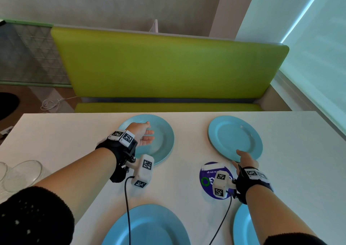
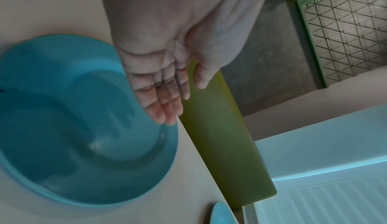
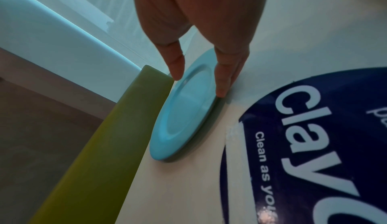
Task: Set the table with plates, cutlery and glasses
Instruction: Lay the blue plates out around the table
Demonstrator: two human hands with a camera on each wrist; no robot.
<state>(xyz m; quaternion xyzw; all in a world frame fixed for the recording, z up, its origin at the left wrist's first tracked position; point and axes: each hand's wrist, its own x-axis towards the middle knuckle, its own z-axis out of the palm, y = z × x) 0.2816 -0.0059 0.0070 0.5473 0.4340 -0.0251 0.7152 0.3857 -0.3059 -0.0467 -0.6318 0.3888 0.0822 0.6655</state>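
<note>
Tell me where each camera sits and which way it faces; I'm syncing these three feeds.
Head: worn on the head, looking down the white table toward the green bench; both forearms show.
Left wrist: under the left hand, facing along its straight fingers above the far-left blue plate.
Right wrist: under the right hand, facing the far-right blue plate, fingers at its near rim, beside the purple sticker.
Shared: every view shows the bench.

Four round blue plates lie flat on the white tabletop (image 1: 187, 188): far-left plate (image 1: 162, 141), far-right plate (image 1: 234, 136), near-left plate (image 1: 149, 226), near-right plate (image 1: 241, 226); clear glasses (image 1: 20, 173) stand at left.
</note>
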